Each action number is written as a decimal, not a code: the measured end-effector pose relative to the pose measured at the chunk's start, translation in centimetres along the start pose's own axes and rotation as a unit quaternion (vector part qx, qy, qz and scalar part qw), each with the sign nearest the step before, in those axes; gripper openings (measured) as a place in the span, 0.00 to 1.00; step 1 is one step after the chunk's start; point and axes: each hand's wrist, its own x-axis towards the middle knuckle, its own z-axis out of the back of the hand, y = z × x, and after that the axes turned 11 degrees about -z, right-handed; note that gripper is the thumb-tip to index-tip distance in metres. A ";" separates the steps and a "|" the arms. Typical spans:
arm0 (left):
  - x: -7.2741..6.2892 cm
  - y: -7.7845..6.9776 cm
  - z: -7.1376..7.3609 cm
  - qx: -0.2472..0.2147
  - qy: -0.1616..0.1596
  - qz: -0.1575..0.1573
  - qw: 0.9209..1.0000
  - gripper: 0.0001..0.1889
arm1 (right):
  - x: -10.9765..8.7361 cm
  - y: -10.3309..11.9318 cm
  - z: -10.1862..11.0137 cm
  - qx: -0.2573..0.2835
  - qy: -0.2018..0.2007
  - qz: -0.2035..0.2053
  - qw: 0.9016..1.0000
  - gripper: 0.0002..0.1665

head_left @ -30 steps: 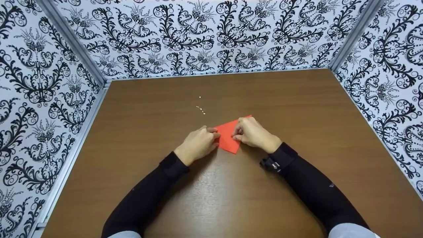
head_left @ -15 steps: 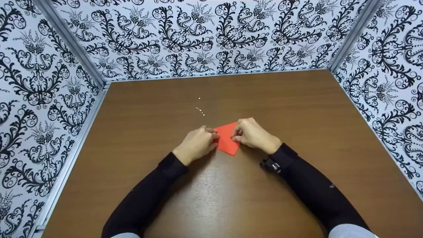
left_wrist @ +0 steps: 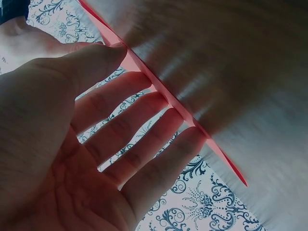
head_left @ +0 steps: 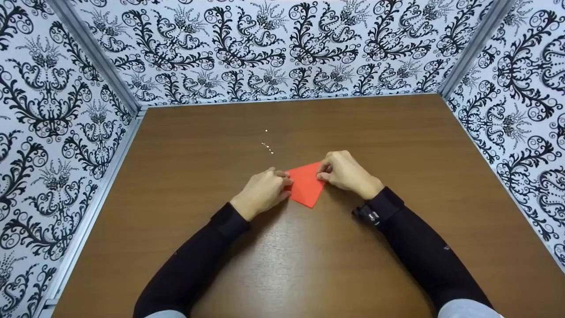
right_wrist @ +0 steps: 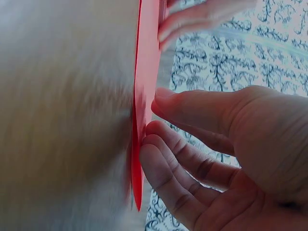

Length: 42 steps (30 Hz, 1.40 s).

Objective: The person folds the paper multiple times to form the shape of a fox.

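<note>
A red folded paper lies on the brown table between both hands. My left hand rests its fingertips on the paper's left edge. In the left wrist view those fingers are nearly straight and spread, with the thumb touching the paper too. At the right edge, my right hand has its thumb and bent fingers against the paper. Seen from the right wrist, the thumb and fingertips touch the same upper face, and a pointed layer of the paper extends past them.
The wooden table stretches around the hands. Small bright specks show on it beyond the left hand. White walls with black scrollwork stand at the back and sides. A dark device sits at the right wrist.
My right hand has shifted right and slightly away, uncovering more of the paper's right part. The left hand stays nearly in place on the left edge.
</note>
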 end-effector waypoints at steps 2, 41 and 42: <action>0.0 0.0 0.0 -0.001 -0.002 -0.003 1.000 0.10 | 0.2 -0.4 0.4 0.002 -0.007 -0.011 1.000 0.03; 0.0 0.1 -0.2 -0.009 -0.003 -0.019 1.000 0.08 | 1.2 -4.6 1.2 0.027 -0.021 -0.083 0.996 0.23; 0.1 0.1 -0.1 -0.007 -0.002 -0.019 1.000 0.08 | 1.2 -4.6 1.2 0.028 -0.022 -0.082 0.996 0.23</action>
